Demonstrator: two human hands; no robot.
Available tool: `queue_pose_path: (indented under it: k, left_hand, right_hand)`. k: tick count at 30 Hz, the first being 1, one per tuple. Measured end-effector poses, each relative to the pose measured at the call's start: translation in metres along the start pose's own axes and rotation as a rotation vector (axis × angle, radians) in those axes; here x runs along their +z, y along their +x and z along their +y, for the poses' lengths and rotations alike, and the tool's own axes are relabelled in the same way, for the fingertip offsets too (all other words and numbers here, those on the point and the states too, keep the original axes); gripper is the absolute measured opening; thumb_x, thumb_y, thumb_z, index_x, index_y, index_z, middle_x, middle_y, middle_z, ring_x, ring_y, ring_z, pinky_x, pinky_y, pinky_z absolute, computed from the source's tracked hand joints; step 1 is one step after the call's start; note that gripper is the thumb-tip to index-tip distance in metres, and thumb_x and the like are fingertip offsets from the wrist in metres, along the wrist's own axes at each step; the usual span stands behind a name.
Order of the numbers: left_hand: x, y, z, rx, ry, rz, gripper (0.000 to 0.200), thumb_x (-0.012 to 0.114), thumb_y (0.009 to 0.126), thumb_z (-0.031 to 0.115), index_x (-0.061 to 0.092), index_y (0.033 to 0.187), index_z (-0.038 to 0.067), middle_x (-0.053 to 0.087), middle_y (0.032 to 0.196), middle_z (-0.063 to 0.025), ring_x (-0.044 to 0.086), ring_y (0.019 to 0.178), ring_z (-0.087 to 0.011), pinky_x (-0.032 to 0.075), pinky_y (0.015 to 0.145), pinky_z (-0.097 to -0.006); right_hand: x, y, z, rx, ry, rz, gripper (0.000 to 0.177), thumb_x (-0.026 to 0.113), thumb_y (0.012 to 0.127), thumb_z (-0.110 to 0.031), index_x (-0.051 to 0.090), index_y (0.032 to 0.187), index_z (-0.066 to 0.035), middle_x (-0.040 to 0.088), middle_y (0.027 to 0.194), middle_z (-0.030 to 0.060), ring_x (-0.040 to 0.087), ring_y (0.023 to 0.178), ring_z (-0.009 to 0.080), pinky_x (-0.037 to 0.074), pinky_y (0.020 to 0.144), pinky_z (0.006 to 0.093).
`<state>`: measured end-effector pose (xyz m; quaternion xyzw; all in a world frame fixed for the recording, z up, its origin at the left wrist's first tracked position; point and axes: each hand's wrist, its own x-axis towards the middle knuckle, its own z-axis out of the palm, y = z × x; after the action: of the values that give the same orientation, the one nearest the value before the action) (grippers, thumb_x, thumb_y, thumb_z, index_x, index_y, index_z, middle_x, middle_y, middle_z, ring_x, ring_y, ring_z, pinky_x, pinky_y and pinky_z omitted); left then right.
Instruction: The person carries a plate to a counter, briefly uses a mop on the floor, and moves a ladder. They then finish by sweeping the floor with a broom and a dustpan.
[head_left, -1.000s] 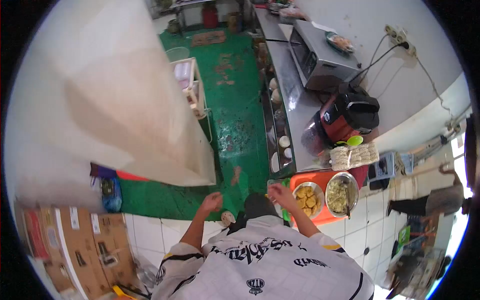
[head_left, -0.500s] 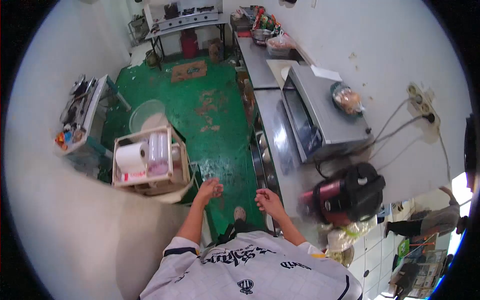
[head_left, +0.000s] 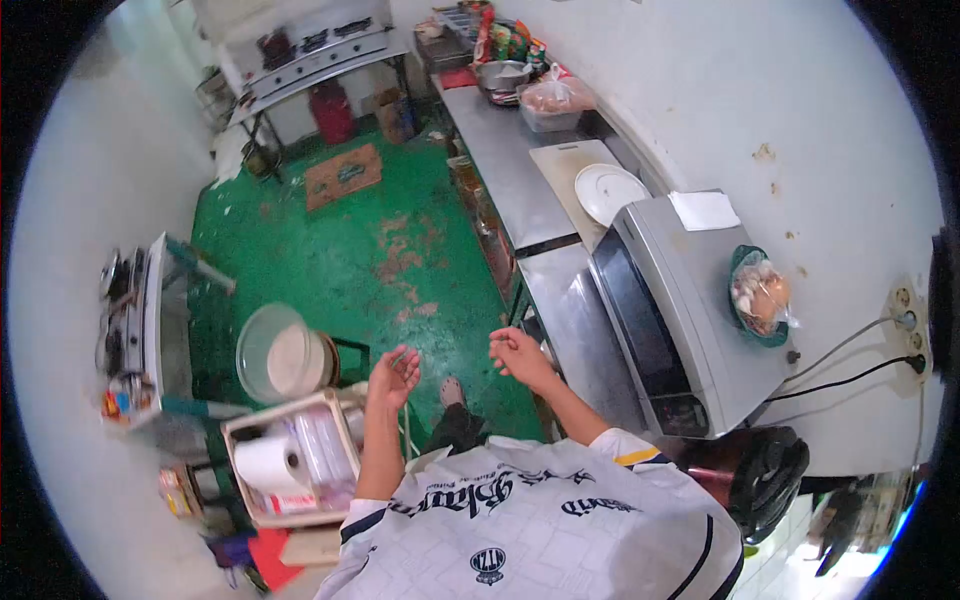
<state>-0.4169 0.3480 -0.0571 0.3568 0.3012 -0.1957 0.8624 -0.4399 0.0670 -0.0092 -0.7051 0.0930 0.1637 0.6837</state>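
Note:
My left hand [head_left: 396,374] hangs in the air over the green floor [head_left: 345,265], palm upward, its fingers loosely bent and holding nothing. The cream crate [head_left: 352,424] with a paper roll [head_left: 266,465] and plastic-wrapped packs [head_left: 323,447] stands closest to it. Over the floor beside the steel counter [head_left: 565,310], my right hand [head_left: 519,354] is raised with loosely curled, parted fingers and nothing visible in it. Neither hand touches anything.
The silver microwave [head_left: 672,310] stands on the counter at right, a white plate [head_left: 608,194] on a cutting board [head_left: 560,165] beyond it. A clear tub [head_left: 262,345] sits left. The stove [head_left: 310,70] is at the back. A black-and-red appliance [head_left: 765,480] stands at lower right.
The view has moved forward: microwave, crate and tub now appear nearer, and the black-and-red appliance has slipped behind my shoulder. Both hands remain raised, a little higher in view.

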Motion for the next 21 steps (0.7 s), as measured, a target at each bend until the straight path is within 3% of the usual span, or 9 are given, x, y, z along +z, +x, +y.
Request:
queue_pose_path:
  k: [2, 4, 7, 12, 17, 21]
  left_hand:
    - [0.044, 0.04, 0.042, 0.017, 0.087, -0.07, 0.028, 0.051, 0.086, 0.025, 0.052, 0.109, 0.01, 0.06, 0.101, -0.0092, 0.058, 0.088, -0.0195, 0.048, 0.075, -0.0344]
    - [0.09, 0.09, 0.074, -0.017, 0.226, -0.132, 0.028, 0.052, 0.086, 0.024, 0.052, 0.109, 0.009, 0.061, 0.099, -0.0087, 0.058, 0.087, -0.019, 0.048, 0.074, -0.034]
    - [0.161, 0.138, 0.114, -0.071, 0.366, -0.19, 0.028, 0.053, 0.085, 0.023, 0.053, 0.109, 0.009, 0.062, 0.096, -0.0075, 0.059, 0.086, -0.0177, 0.047, 0.074, -0.0335]
    - [0.263, 0.214, 0.131, -0.186, 0.707, -0.372, 0.027, 0.048, 0.089, 0.024, 0.051, 0.111, 0.008, 0.06, 0.101, -0.007, 0.057, 0.09, -0.0177, 0.046, 0.077, -0.0322]
    - [0.341, 0.292, 0.129, -0.189, 0.915, -0.535, 0.03, 0.048, 0.09, 0.026, 0.051, 0.115, 0.009, 0.06, 0.104, -0.0071, 0.056, 0.092, -0.0176, 0.045, 0.078, -0.033]
    - [0.403, 0.344, 0.124, -0.231, 1.117, -0.633, 0.031, 0.05, 0.091, 0.03, 0.051, 0.114, 0.009, 0.059, 0.105, -0.0073, 0.056, 0.094, -0.018, 0.045, 0.078, -0.0339]
  right_hand:
    - [-0.013, 0.038, -0.014, 0.003, -0.055, 0.143, 0.023, 0.051, 0.089, -0.015, 0.051, 0.11, -0.005, 0.059, 0.081, 0.003, 0.054, 0.066, 0.0083, 0.047, 0.055, 0.0227]
    - [-0.031, 0.077, -0.007, 0.002, 0.179, 0.233, 0.027, 0.056, 0.086, -0.02, 0.052, 0.11, -0.007, 0.06, 0.081, 0.0039, 0.055, 0.062, 0.0104, 0.047, 0.051, 0.025]
    - [-0.052, 0.107, -0.033, 0.085, 0.235, 0.4, 0.023, 0.05, 0.09, -0.015, 0.048, 0.111, -0.007, 0.059, 0.08, 0.0059, 0.054, 0.062, 0.0109, 0.047, 0.051, 0.0249]
    - [-0.097, 0.17, -0.023, 0.175, 0.426, 0.729, 0.025, 0.049, 0.091, -0.023, 0.045, 0.112, -0.009, 0.058, 0.085, 0.0085, 0.055, 0.062, 0.0142, 0.049, 0.05, 0.0279]
    - [-0.133, 0.246, -0.018, 0.234, 0.732, 0.841, 0.039, 0.053, 0.089, -0.035, 0.04, 0.117, -0.01, 0.058, 0.086, 0.0095, 0.057, 0.065, 0.0167, 0.05, 0.054, 0.03]
    - [-0.154, 0.289, -0.031, 0.164, 0.911, 0.878, 0.046, 0.055, 0.086, -0.042, 0.04, 0.116, -0.01, 0.058, 0.092, 0.0105, 0.057, 0.068, 0.0178, 0.051, 0.058, 0.0327]
